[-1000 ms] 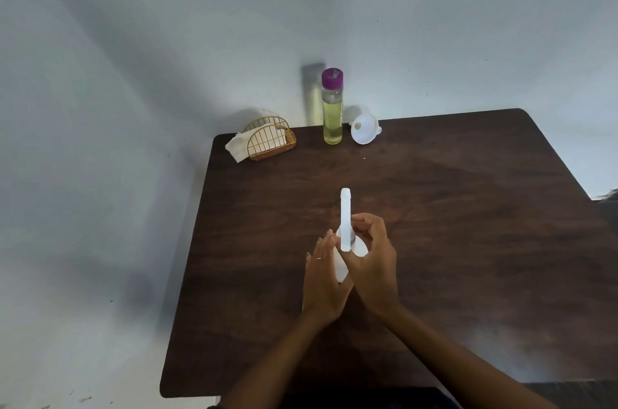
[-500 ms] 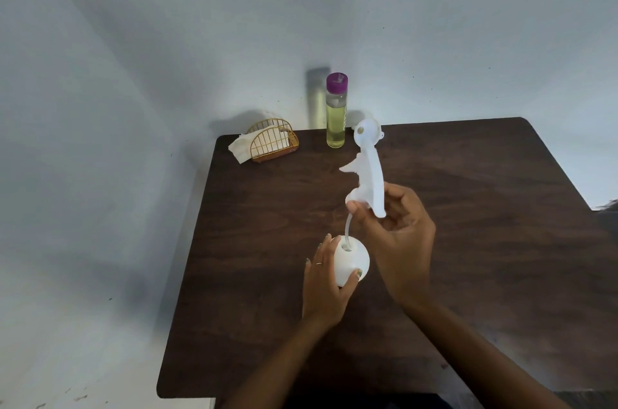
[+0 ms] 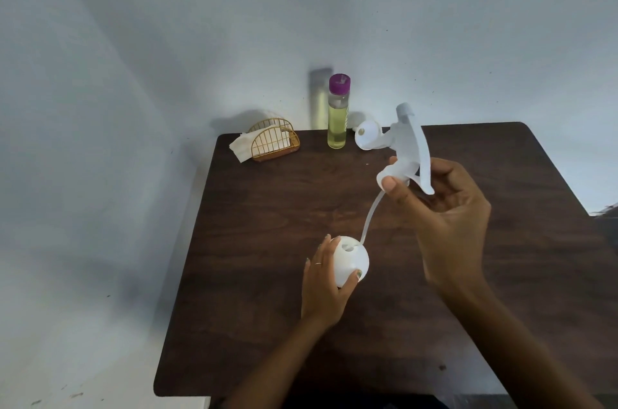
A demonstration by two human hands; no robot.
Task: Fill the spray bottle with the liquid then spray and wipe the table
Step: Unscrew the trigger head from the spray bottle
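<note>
While left hand gripped white spray bottle on counter, right hand pinched trigger head, lifted higher than before, dip tube nearly out. Behind: yellow liquid bottle, funnel, napkin holder.

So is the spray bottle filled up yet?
Not yet. Done: the sprayer head is unscrewed and lifted in the right hand, its tube end at the bottle's mouth. In hand: the left hand grips the white bottle. Left: the yellow liquid bottle is capped, the funnel untouched; pouring, spraying and wiping remain.
</note>
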